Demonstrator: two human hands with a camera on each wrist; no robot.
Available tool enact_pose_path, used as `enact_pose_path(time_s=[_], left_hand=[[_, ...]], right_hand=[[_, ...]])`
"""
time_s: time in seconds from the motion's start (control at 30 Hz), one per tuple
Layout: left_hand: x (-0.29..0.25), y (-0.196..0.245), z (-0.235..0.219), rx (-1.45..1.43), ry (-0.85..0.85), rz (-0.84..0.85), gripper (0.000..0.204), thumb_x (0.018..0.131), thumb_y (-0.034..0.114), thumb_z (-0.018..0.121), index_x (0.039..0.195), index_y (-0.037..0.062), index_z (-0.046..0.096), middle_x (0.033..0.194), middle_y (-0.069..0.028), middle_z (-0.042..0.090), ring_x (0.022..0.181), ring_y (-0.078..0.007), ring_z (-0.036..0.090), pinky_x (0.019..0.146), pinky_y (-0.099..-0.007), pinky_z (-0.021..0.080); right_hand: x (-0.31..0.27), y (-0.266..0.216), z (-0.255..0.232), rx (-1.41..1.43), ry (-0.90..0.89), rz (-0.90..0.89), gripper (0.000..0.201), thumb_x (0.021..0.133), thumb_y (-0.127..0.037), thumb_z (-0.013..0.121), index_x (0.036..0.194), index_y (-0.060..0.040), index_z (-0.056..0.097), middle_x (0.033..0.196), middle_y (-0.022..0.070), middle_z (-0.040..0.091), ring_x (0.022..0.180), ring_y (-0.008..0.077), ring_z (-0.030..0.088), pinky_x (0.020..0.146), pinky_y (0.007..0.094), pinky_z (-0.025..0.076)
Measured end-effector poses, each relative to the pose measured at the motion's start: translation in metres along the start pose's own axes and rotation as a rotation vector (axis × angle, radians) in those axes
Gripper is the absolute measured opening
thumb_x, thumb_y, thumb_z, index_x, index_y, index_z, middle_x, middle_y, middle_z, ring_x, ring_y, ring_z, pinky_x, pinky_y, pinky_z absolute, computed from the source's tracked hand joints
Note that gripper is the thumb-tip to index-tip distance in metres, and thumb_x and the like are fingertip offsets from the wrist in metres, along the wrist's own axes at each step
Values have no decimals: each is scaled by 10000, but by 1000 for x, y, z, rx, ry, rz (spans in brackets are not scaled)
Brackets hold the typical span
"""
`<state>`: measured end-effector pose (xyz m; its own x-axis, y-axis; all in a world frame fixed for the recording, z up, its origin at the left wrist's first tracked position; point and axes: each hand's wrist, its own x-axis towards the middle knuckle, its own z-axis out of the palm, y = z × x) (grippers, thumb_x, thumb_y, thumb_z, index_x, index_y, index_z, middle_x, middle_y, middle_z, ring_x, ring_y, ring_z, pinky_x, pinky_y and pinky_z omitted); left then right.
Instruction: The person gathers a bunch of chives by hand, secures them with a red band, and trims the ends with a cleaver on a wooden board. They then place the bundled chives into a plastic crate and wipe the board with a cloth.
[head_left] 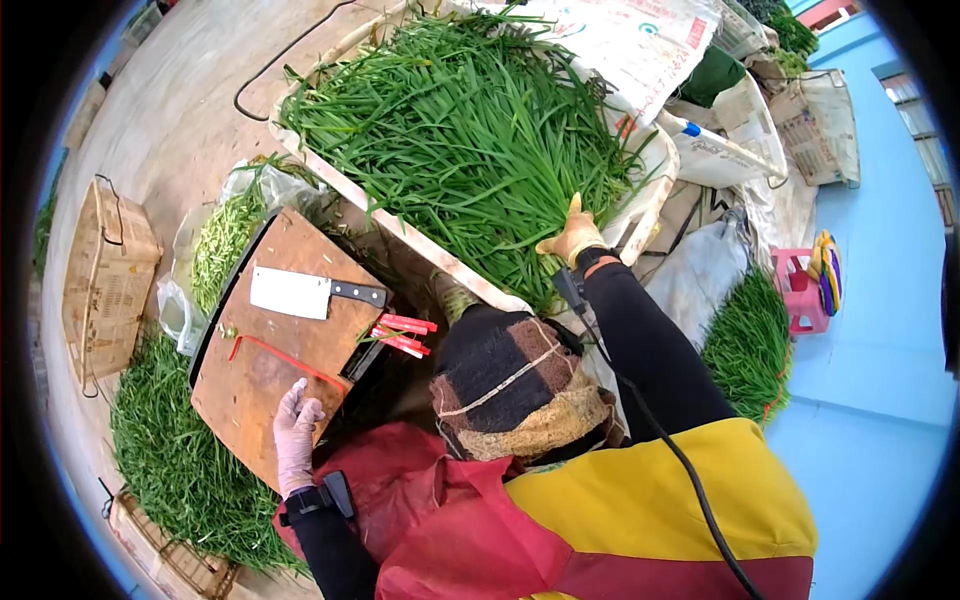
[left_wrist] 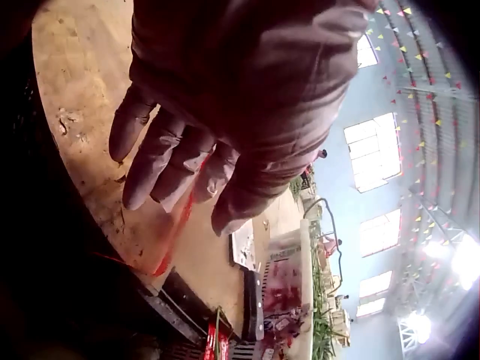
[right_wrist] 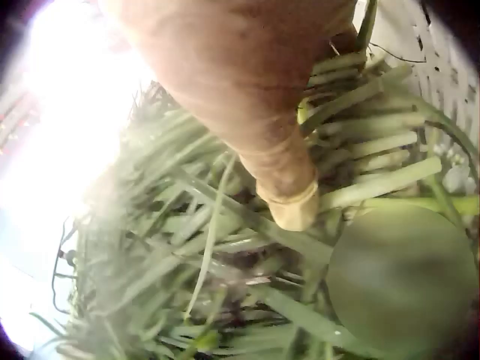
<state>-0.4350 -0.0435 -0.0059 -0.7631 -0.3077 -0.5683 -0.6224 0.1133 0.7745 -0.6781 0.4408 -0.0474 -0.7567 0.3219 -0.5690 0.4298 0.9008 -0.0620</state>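
The gloved left hand (head_left: 296, 430) is over the front edge of a wooden board (head_left: 255, 370), beside a red strip (head_left: 290, 358). In the left wrist view, the fingers of this hand (left_wrist: 176, 165) hang loosely bent above the board, with the strip passing behind them. At the near right corner of a large crate (head_left: 440, 252) full of green leafy stalks (head_left: 470, 130), the right hand (head_left: 574, 238) rests on the stalks, thumb and a finger spread apart. One straight digit of the right hand (right_wrist: 289, 180) touches the cut stalks (right_wrist: 390, 176); its other fingers are hidden.
A cleaver (head_left: 290, 292) lies on the board, with red strips (head_left: 405, 332) at its right edge. Cut pieces (head_left: 230, 235) fill a plastic bag behind it. More greens (head_left: 190, 460) lie left, and a bundle (head_left: 750, 345) lies right near a pink stool (head_left: 800, 295).
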Motion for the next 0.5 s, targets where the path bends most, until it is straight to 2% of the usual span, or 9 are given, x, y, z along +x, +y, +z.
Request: enact_pose_path(time_s=[0.1,0.13,0.3,0.4,0.5], left_hand=[[3,-4,5,-40,-25,6,437,894,52,616,1315,7,512,889,-1,613,729,-77,548,671,-213,461],[3,-5,5,-41,-24,5,437,894,52,616,1315,7,512,889,-1,613,729,-77,548,671,-213,461],[7,-4,9,-34,-43,6,430,886,6,602,1307,-11,514,865,1,594,732,-77,538,699,-223,472],[14,-16,9,-30,-79,9,438,877,1,612,1304,-19,512,840,12,574,719,-70,524,680,-211,463],[16,-27,6,-19,-74,8,431,875,61,626,1291,8,527,836,16,595,673,-73,550,624,-197,451]], right_hand=[[-6,-5,-3,7,5,9,1320,682,-459,818,1494,-35,-131,1425,253,369,1288,368,438,1059,398,401],[-12,-7,-2,-33,16,-10,1332,677,-474,821,1493,-33,-135,1401,230,403,1276,365,443,1041,426,411],[-29,-17,9,-196,0,-19,1321,673,-472,826,1506,-62,-114,1400,196,406,1262,344,453,1012,486,415],[-27,-20,8,-194,15,10,1267,713,-395,807,1502,-55,-124,1392,199,408,1252,345,462,1003,468,431],[-21,-19,7,-75,29,6,1122,787,-212,718,1492,-26,-135,1376,228,414,1216,335,508,991,389,457]])
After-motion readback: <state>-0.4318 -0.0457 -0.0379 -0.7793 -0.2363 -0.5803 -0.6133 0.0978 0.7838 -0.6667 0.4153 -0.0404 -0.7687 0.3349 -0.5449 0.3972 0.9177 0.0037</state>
